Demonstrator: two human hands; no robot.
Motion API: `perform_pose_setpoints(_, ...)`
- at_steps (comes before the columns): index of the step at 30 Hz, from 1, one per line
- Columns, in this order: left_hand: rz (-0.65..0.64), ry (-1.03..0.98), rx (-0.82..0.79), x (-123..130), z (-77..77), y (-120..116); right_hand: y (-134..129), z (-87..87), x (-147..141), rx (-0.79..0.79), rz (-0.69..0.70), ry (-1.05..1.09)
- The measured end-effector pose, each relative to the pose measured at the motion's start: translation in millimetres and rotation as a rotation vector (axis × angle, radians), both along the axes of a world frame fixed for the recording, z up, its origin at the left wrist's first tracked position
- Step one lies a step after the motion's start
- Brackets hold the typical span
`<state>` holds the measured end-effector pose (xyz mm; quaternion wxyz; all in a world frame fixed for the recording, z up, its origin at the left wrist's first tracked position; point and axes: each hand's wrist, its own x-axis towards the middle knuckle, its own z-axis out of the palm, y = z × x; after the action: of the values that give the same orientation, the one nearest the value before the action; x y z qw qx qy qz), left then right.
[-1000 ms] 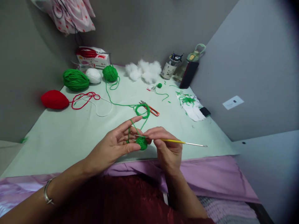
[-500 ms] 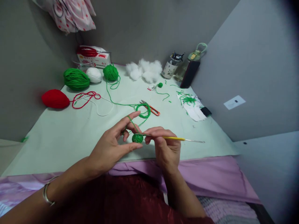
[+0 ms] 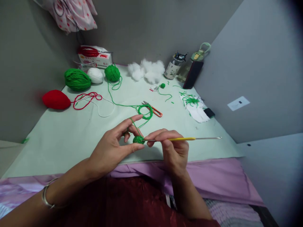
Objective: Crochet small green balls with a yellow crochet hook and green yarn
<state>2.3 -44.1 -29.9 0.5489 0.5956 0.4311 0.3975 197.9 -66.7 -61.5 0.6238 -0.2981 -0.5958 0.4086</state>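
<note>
Between the thumb and fingers of my left hand [image 3: 111, 143] is a small, round green crochet piece [image 3: 138, 139]. Green yarn [image 3: 134, 125] runs from it up over my raised left index finger. My right hand [image 3: 174, 145] grips a crochet hook [image 3: 184, 139] with a yellow handle and metal ends. The hook's left tip is at the right side of the piece; whether it is inside a stitch I cannot tell. Its other end points right. Just beyond my hands lies a loose coil of green yarn [image 3: 151, 108], beside orange-handled thread snips [image 3: 156, 112].
At the back left sit a red yarn ball [image 3: 56, 99], green yarn balls [image 3: 77, 79] and a white one [image 3: 95, 75]. White stuffing [image 3: 151, 72] lies at the back, near a pen holder [image 3: 172, 67] and a bottle [image 3: 186, 71]. Green scraps [image 3: 191, 100] lie on white paper at right.
My right hand has shifted slightly right with the crochet hook, which now lies more level. The green piece has tilted a little in my left hand.
</note>
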Motion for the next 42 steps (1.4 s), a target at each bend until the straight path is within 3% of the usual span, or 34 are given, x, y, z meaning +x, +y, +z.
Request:
perform_pose_setpoints(10,-0.022,-0.009,-0.005,-4,-1.0,1,1,0.4,1,0.086,-0.047,-0.129)
perform_pose_setpoints(22,-0.112,-0.153,-0.181,-5,-2.0,2,0,-11.8,-16,0.039,-0.071,0.025)
perform_pose_setpoints(29,-0.080,-0.251,-0.236,2,-8.0,2,-9,-18.9,-24,0.289,-0.328,-0.217)
perform_pose_setpoints(38,0.031,-0.185,-0.121,2,-7.4,-2,-9,-4.8,-12,0.282,-0.306,-0.363)
perform_pose_setpoints(42,0.076,-0.233,-0.166,5,-7.6,-5,-19,-11.2,-10,0.382,-0.406,-0.630)
